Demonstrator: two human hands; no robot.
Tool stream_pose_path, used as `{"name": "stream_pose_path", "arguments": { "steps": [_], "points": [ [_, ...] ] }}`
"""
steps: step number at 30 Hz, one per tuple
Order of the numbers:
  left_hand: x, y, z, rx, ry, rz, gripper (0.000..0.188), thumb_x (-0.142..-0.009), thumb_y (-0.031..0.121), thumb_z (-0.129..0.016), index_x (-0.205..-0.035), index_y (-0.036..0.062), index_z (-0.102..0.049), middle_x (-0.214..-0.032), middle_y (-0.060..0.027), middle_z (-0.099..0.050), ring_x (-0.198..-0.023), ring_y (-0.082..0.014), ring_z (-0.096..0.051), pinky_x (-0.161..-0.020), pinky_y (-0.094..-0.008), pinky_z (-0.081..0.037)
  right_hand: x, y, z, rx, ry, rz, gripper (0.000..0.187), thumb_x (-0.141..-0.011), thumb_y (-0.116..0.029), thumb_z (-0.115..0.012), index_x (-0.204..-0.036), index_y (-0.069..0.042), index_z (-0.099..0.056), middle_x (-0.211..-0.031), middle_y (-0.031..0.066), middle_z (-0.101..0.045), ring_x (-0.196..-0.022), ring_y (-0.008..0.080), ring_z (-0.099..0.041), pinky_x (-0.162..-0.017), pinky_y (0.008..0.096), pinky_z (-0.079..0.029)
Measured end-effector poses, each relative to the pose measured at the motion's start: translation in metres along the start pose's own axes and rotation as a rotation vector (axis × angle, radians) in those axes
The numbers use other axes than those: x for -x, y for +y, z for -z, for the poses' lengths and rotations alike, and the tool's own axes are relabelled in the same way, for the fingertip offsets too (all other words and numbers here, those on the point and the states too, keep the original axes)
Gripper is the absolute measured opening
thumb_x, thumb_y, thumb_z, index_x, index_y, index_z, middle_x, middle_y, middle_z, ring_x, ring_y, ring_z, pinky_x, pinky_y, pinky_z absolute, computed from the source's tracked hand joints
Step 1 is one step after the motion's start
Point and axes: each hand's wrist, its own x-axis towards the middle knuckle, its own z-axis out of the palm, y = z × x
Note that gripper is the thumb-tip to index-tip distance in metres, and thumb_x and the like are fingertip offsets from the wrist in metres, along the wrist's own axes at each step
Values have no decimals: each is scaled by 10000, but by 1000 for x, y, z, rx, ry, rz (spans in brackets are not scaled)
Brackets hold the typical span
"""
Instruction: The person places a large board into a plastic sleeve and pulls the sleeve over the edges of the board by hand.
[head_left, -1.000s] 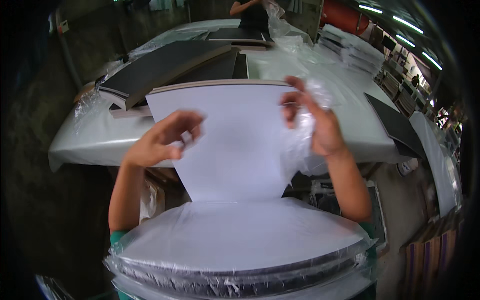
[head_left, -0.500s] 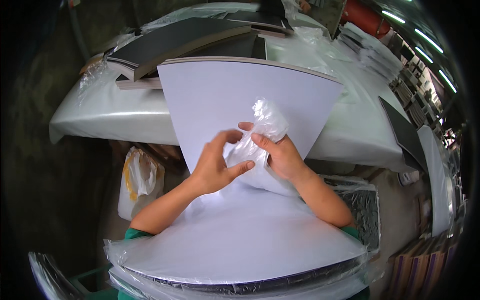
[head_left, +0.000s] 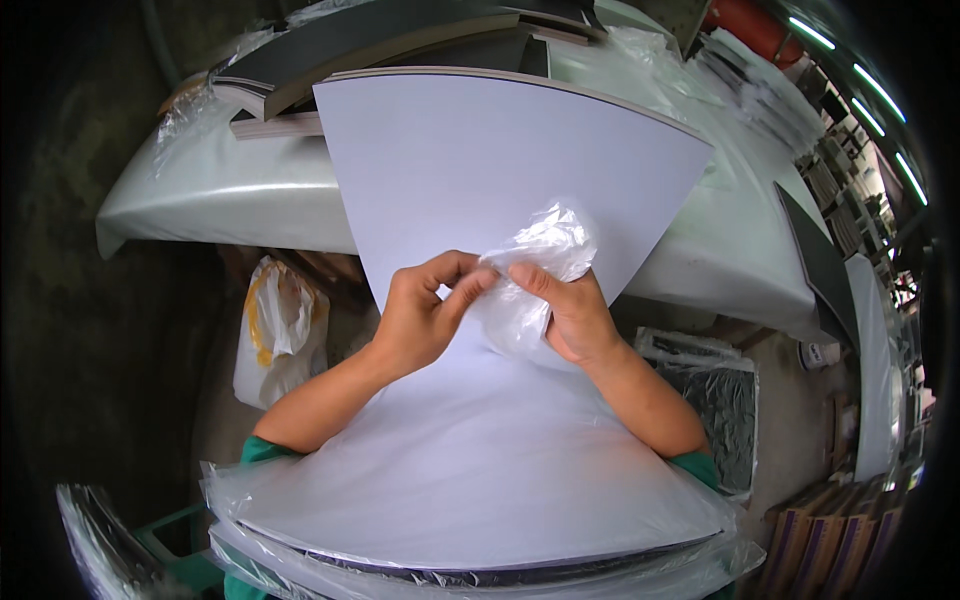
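A crumpled clear plastic bag [head_left: 556, 236] is bunched between my two hands, above a stack of large white sheets. My right hand [head_left: 578, 312] grips it, thumb laid across the film. My left hand [head_left: 425, 305] pinches the bag's left edge between thumb and fingertips. Behind the hands, the white sheet stack [head_left: 520, 150] leans up against the table, its layered edge at the top. Clear plastic film [head_left: 490, 440] covers the lower part of the stack, toward my body, and its loose edges hang over the near end.
Dark boards [head_left: 380, 45] lie piled on the plastic-covered table [head_left: 230, 205]. A white plastic bag [head_left: 283, 325] with yellow marks sits below on the left. On the floor at right are a film-wrapped dark panel [head_left: 712, 405] and upright brown boards [head_left: 825, 540].
My left thumb and fingers have closed onto the bag's edge, where they were spread apart before. The bunched film has shifted slightly right. The whole view has tilted down a little.
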Motion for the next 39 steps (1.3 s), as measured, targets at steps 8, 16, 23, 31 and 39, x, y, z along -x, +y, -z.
{"name": "stream_pose_path", "arguments": {
  "steps": [8, 16, 23, 31, 39],
  "points": [
    [-3, 0, 4, 118, 48, 39, 147, -809, 140, -590, -767, -1, -578, -704, -7, -575, -657, -55, -489, -608, -202, -409, -1, 5, 4, 26, -39, -26, 206, -785, -115, -610, -956, -44, -519, -863, 25, -555, -805, 109, -538, -701, 254, -440],
    [-10, -6, 3, 50, 86, -139, 182, -836, 177, -551, -770, 12, -587, -733, -37, -590, -674, -96, -514, -623, -226, -424, -4, 3, 0, -146, -54, -121, 172, -766, -133, -614, -886, -46, -526, -838, 35, -554, -770, 109, -532, -660, 268, -445],
    [-10, -1, 15, 429, -104, 512, 389, -850, 388, -487, -819, 13, -587, -770, -64, -595, -731, -155, -541, -708, -277, -424, 1, -19, 21, 353, -281, -60, 184, -715, -142, -597, -841, -37, -513, -744, 50, -512, -616, 131, -491, -607, 271, -424],
    [-23, -17, 72, 488, -554, 144, 245, -817, 222, -510, -897, 1, -578, -869, -95, -592, -862, -241, -545, -778, -342, -416, 29, -83, 83, 651, -282, -186, 331, -704, -51, -634, -991, -36, -471, -729, 42, -552, -652, 143, -546, -576, 235, -448],
    [-3, -52, 115, 585, -584, 33, 302, -823, 250, -484, -996, 16, -565, -1043, -142, -552, -912, -288, -550, -799, -396, -422, 63, -97, 138, 597, 68, 34, 328, -774, -181, -580, -1029, 8, -496, -885, 90, -585, -818, 147, -560, -771, 296, -448]
  ]
}}
